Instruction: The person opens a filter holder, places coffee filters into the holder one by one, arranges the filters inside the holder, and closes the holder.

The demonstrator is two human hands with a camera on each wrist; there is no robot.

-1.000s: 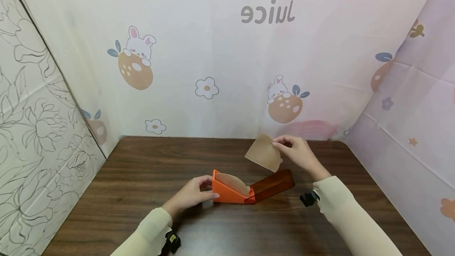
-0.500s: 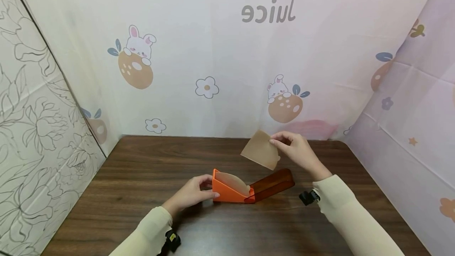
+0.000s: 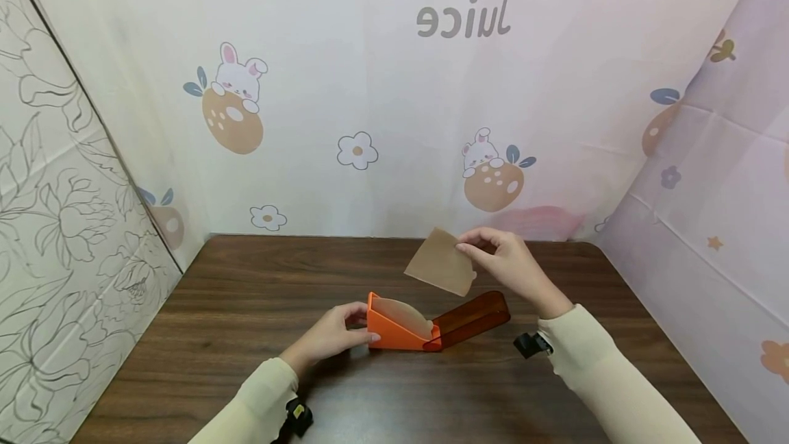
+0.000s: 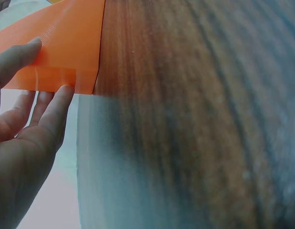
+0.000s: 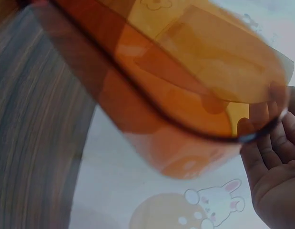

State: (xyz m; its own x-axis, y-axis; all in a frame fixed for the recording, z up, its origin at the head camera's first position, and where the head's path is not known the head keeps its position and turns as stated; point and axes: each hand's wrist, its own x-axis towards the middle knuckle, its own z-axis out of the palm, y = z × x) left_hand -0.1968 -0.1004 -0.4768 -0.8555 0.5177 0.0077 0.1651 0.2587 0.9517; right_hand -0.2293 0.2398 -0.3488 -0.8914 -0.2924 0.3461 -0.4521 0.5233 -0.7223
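My left hand (image 3: pixel 329 336) grips the tall back end of an orange coffee filter holder (image 3: pixel 397 334), thumb on the near side. In the left wrist view its fingertips touch the orange wall (image 4: pixel 71 47). Brown paper coffee filters (image 3: pixel 403 312) stand inside the holder; how many is hidden. Its see-through amber lid (image 3: pixel 474 319) is swung open to the right. Behind and above the holder, my right hand (image 3: pixel 514 267) pinches a fan-shaped brown paper coffee filter (image 3: pixel 439 264) by its upper right edge. The right wrist view sees this mostly through the lid (image 5: pixel 185 109).
A dark wood-grain table (image 3: pixel 246 286) bears the holder. A white curtain (image 3: pixel 382 88) with rabbit and fruit prints hangs at its back edge. A flower-line panel (image 3: pixel 68 225) stands on the left. Each wrist carries a small black camera (image 3: pixel 533 344).
My right hand has moved left with the pinched coffee filter, which now hangs nearer to above the holder. The left hand and the holder have stayed in place.
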